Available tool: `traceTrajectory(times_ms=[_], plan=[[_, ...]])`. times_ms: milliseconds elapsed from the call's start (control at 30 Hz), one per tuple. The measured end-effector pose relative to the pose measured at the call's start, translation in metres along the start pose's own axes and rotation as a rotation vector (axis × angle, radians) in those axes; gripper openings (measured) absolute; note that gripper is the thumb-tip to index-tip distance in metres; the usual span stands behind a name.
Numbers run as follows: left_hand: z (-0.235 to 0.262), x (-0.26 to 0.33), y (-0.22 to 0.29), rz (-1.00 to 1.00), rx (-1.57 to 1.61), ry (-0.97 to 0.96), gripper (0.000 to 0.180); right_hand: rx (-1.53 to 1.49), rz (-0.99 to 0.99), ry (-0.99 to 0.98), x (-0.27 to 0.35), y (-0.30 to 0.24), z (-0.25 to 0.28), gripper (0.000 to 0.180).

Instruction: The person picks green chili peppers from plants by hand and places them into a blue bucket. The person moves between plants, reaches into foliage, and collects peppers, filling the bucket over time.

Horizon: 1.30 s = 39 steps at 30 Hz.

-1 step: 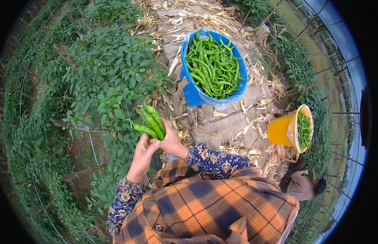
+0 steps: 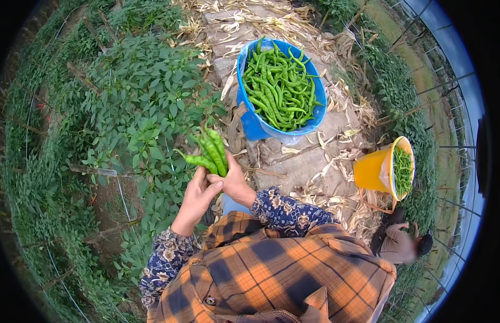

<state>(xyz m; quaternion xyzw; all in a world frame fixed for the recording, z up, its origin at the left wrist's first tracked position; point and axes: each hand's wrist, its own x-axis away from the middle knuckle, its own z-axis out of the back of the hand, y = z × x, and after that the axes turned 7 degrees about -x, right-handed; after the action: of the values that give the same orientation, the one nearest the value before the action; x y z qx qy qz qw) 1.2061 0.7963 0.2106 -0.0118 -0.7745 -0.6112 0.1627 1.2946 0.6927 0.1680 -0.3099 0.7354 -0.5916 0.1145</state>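
Observation:
A small bunch of long green chili peppers (image 2: 213, 152) stands up out of my two hands, stems toward the top of the view. My right hand (image 2: 236, 184) is wrapped round the lower ends from the right side. Against it from the left presses my left hand (image 2: 196, 198), thumb across the front and fingers closed at the base of the bunch. One pepper leans out leftward over the left fingers. The tips inside the grip are hidden. Leafy pepper plants (image 2: 147, 134) grow just left of the hands.
A blue tub (image 2: 255, 126) heaped with green chilies stands on the path ahead, right of my hands. Farther right is a yellow bucket (image 2: 371, 173) with smaller green peppers. Dry husks (image 2: 320, 185) litter the path. Another person (image 2: 398, 245) crouches at lower right.
Both hands have shifted slightly right with the bunch. The peppers stand more upright and fan apart more, with the left one now sticking out sideways.

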Motion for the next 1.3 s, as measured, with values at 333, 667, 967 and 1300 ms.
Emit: traceTrajectory(times_ms=[333,667,967,1300], plan=[[-0.079,-0.094,0.034,-0.201,-0.472,-0.35,0.063,0.467,0.421,0.677,-0.105,-0.07,0.258,0.057],[0.06,0.117,-0.141,0.492,-0.31,0.508,0.048,0.673,-0.217,0.644,-0.207,0.04,0.358,0.054],[0.016,0.239,-0.151,0.598,-0.145,1.027,0.046,1.208,0.489,0.687,-0.229,-0.003,0.345,0.044],[0.012,0.282,-0.108,0.284,-0.19,1.085,0.048,0.572,0.042,-0.527,-0.177,0.062,-0.005,0.024]])
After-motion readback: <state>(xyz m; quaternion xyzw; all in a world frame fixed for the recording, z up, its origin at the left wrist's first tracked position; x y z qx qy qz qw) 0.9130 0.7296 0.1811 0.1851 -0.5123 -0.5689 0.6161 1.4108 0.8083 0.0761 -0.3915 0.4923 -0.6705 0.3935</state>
